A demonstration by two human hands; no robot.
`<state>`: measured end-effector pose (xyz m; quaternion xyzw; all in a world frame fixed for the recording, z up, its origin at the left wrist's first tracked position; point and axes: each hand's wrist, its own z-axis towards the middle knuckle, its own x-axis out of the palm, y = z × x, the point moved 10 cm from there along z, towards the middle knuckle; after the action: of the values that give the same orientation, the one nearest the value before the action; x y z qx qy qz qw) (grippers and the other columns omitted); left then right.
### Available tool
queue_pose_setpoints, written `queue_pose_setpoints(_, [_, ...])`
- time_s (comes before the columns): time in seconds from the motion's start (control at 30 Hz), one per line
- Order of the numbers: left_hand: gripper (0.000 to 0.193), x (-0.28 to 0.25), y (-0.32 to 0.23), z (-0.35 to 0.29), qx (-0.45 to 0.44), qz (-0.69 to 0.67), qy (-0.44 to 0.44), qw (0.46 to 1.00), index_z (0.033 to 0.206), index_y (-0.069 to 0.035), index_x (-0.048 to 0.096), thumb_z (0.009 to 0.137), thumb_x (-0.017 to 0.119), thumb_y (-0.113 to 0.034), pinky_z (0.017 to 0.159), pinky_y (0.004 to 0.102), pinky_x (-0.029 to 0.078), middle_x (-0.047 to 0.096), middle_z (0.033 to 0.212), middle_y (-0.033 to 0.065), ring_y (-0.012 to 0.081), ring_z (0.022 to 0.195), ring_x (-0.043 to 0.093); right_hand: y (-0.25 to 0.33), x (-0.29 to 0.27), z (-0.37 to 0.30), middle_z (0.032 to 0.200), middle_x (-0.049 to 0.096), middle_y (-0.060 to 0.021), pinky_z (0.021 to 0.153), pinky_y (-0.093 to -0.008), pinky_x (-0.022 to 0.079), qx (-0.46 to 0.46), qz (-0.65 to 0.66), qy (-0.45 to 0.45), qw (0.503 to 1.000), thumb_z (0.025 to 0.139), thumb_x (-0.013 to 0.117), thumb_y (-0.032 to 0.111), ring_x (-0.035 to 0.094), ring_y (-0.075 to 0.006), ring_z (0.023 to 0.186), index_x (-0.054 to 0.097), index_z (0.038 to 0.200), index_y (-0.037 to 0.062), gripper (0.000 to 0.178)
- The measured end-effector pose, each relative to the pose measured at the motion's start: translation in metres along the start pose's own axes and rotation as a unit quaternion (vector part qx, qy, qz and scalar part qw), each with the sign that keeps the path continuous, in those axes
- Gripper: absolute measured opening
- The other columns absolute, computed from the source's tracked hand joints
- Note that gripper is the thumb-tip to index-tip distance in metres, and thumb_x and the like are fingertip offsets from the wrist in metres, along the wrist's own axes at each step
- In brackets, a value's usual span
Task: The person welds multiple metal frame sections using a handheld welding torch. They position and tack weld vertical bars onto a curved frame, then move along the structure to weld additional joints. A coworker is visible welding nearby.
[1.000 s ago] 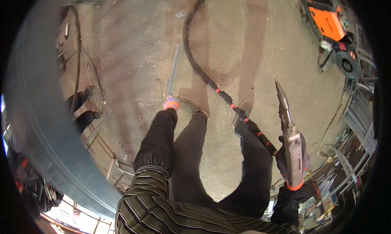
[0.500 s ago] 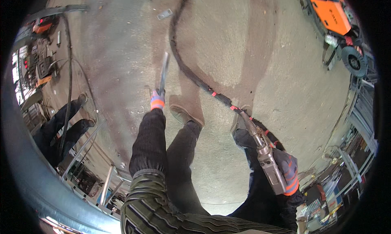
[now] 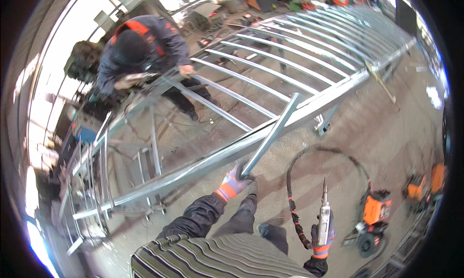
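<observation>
My left hand (image 3: 234, 182), in a grey glove with an orange cuff, is closed around the lower end of a square metal tube (image 3: 271, 137). The tube slants up to the right, across the near rail of a long metal frame (image 3: 203, 166) with many crossbars. I cannot tell whether tube and rail touch. Lower right, my gloved right hand (image 3: 321, 250) grips a silver welding gun (image 3: 324, 222), its narrow tip pointing up and away from me. A dark cable (image 3: 290, 181) with red bands loops from near the gun toward the orange machine.
Across the frame a person in dark overalls (image 3: 145, 60) bends over it, one hand (image 3: 186, 71) at a crossbar. An orange wheeled machine (image 3: 377, 209) stands on the floor at right, with more orange equipment (image 3: 416, 185) beyond. A thin strip (image 3: 382, 83) leans against the frame's far right.
My view has swung from the floor to the metal frame and the other person. Both hands still hold their things; the welding gun's tip now points more upright in view.
</observation>
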<state>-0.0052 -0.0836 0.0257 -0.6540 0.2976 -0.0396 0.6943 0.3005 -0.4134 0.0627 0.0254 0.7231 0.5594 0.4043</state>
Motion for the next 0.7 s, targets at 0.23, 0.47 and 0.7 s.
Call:
queue_pose_setpoints(0.23, [0.054, -0.120, 0.079, -0.159, -0.241, 0.075, -0.151, 0.956, 0.101, 0.000, 0.071, 0.083, 0.083, -0.049, 0.066, 0.0385, 0.053, 0.072, 0.078, 0.0137, 0.0215, 0.068, 0.066, 0.067, -0.008, 0.036, 0.108, 0.073, -0.0116, 0.079, -0.0365, 0.055, -0.151, 0.029, 0.024, 0.988, 0.082, 0.071, -0.001, 0.069, -0.0212, 0.088, 0.049, 0.146, 0.0040, 0.068])
queue_pose_setpoints(0.47, [0.031, -0.149, 0.115, -0.285, -0.414, -0.161, -0.250, 0.860, 0.094, -0.010, 0.067, 0.090, 0.078, -0.039, 0.041, 0.0334, 0.041, 0.058, 0.058, 0.0028, 0.0146, 0.044, 0.054, 0.104, 0.042, 0.083, 0.109, 0.071, -0.0076, 0.076, -0.0309, 0.055, -0.176, 0.038, 0.070, 0.981, 0.085, 0.069, 0.000, 0.064, -0.0133, 0.087, 0.055, 0.139, 0.0025, 0.056])
queue_pose_setpoints(0.7, [0.036, -0.203, 0.125, -0.191, -0.282, -0.411, -0.298, 0.814, 0.103, -0.011, 0.062, 0.101, 0.062, -0.047, 0.036, 0.0336, 0.038, 0.053, 0.065, 0.0018, 0.0166, 0.039, 0.048, 0.140, 0.096, 0.139, 0.109, 0.072, -0.0065, 0.070, -0.0278, 0.054, -0.072, 0.102, 0.188, 0.974, 0.083, 0.069, -0.005, 0.064, -0.0106, 0.084, 0.057, 0.138, 0.0039, 0.057])
